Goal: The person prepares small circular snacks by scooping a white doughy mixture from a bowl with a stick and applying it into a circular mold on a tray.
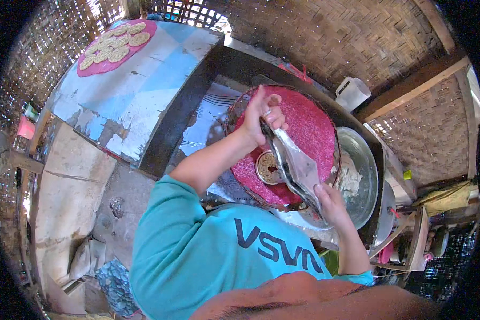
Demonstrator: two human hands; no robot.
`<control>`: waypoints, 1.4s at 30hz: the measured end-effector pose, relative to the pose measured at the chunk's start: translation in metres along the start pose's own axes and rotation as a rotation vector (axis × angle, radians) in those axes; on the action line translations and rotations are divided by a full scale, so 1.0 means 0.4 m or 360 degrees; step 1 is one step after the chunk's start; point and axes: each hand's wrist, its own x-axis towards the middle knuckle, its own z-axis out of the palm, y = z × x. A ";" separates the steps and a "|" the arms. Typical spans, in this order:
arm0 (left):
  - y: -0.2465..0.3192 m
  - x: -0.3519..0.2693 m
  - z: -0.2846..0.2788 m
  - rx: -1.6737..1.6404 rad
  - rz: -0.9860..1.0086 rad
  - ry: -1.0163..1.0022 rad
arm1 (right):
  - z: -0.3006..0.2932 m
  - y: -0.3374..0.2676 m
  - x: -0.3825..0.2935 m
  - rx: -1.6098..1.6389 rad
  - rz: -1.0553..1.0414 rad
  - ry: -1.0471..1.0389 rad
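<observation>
Both hands hold a flat, folded panel (300,162) with dark edges and clear plastic film on its face, slanting over a round tray. My left hand (263,116) grips its upper end, the index finger raised and the others curled. At the lower end, my right hand (331,205) pinches the edge between thumb and fingers. Red mesh (310,120) covers the round tray. On the mesh, partly hidden by the panel, is a small round piece (267,166) with a pale rim and brownish, strand-like surface. A metal basin (370,192) with white dough (349,176) stands to the right.
At the upper left, a worn blue-and-white tabletop (144,92) bears red mesh (100,70) with several pale strand-patterned rounds (116,54). A dark raised board (184,100) divides it from the tray. A translucent pitcher (354,94) sits by the woven wall (324,36).
</observation>
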 end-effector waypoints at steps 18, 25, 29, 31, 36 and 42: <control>0.037 -0.017 0.061 0.0249 -0.0300 -0.0289 | -0.034 0.009 -0.001 0.0559 -0.0460 0.0187; -0.005 -0.108 0.020 0.2703 0.0455 0.0200 | 0.045 -0.034 0.146 0.0346 -0.0753 -0.0046; 0.087 -0.179 -0.032 0.2773 0.0499 0.0064 | 0.046 -0.015 0.244 -0.0800 -0.0816 0.0335; 0.125 -0.236 -0.014 0.1936 0.0466 0.0156 | 0.050 -0.004 0.271 -0.1025 -0.0665 0.0373; 0.180 -0.316 0.006 0.1084 0.0646 0.0650 | 0.053 0.019 0.315 -0.1155 -0.0774 0.0250; 0.222 -0.344 -0.036 0.1927 0.0708 0.0679 | 0.057 -0.005 0.298 -0.1492 -0.1147 0.0224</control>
